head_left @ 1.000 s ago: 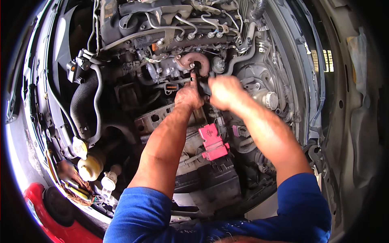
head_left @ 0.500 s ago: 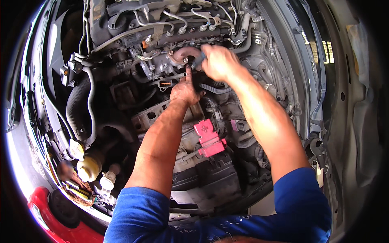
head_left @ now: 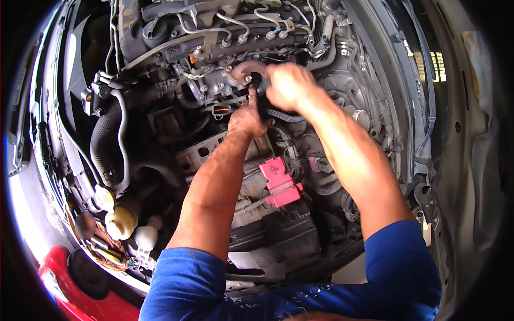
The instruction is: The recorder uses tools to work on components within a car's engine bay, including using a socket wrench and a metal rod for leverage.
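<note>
Deep in the engine bay, my left hand (head_left: 249, 119) stretches its index finger up toward a silver bolt (head_left: 248, 78) below a rusty-brown curved pipe (head_left: 249, 68). Its other fingers are mostly hidden beneath the hand, and I see nothing held there. Just to the right, my right hand (head_left: 289, 88) is closed in a fist, a little smeared by motion. A blue-grey piece (head_left: 263, 85) shows at its left side, close to the bolt; its kind cannot be made out. Both forearms reach in over the battery area.
Metal fuel lines and a rail (head_left: 251, 44) run behind my hands. Nearer me are a red battery terminal cover (head_left: 281, 184) and the black battery (head_left: 276, 235). A ribbed hose (head_left: 104, 142) and yellowish reservoir (head_left: 121, 222) lie left. A red car (head_left: 80, 289) stands beyond the front edge.
My right hand has shifted slightly down, and less of the blue-grey piece shows. My left index finger stays near the bolt. The whole view has shifted a little.
</note>
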A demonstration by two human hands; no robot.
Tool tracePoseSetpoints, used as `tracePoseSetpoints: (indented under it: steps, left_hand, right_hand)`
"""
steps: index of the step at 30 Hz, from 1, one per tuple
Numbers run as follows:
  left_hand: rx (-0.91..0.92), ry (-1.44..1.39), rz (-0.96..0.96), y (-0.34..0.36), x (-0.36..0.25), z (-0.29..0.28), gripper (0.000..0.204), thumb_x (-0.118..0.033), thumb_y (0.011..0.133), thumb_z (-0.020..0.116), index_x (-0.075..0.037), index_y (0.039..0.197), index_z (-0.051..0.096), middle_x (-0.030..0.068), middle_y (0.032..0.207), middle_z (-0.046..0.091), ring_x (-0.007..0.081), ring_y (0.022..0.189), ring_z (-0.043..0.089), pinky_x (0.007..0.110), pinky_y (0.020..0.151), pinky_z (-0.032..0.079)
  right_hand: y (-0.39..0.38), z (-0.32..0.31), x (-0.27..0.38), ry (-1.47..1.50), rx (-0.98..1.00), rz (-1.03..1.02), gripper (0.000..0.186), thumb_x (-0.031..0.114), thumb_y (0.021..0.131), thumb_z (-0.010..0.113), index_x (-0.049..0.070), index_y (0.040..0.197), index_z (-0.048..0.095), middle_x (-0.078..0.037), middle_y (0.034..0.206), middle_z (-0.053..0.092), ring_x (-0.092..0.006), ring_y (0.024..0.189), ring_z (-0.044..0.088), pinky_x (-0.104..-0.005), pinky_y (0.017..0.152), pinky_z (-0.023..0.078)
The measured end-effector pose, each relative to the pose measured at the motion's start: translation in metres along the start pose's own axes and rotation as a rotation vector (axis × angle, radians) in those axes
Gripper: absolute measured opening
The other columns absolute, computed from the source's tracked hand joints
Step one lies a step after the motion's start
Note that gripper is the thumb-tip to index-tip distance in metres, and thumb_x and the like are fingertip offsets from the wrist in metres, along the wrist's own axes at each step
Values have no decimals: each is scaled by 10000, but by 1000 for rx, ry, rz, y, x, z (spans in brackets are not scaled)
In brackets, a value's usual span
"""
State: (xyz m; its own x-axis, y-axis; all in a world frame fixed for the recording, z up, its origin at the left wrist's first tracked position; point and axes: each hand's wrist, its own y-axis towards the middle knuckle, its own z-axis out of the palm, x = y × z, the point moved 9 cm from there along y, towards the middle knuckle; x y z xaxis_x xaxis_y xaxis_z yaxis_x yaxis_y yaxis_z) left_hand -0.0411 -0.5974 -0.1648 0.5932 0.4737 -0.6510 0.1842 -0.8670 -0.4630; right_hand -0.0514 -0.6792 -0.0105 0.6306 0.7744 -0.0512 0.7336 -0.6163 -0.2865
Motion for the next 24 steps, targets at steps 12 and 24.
tracePoseSetpoints:
  steps: [12,24]
  left_hand:
    - [-50,-20,8,-4,-2,-6,1223,-511,822,766,-51,1619,-39,242,1510,460,364,1274,590,418,1064,484]
    - [-18,-47,2,-6,0,-10,1176,-469,843,744,-45,1617,-33,256,1486,483,370,1237,615,421,1041,503]
  right_hand:
    - [-4,7,17,-89,-40,-120,242,117,846,582,26,1034,705,-235,950,718,-397,906,717,-494,811,583]
    - [-3,21,21,-188,141,-103,259,134,886,583,17,1092,686,-227,1103,680,-360,1048,689,-470,846,581]
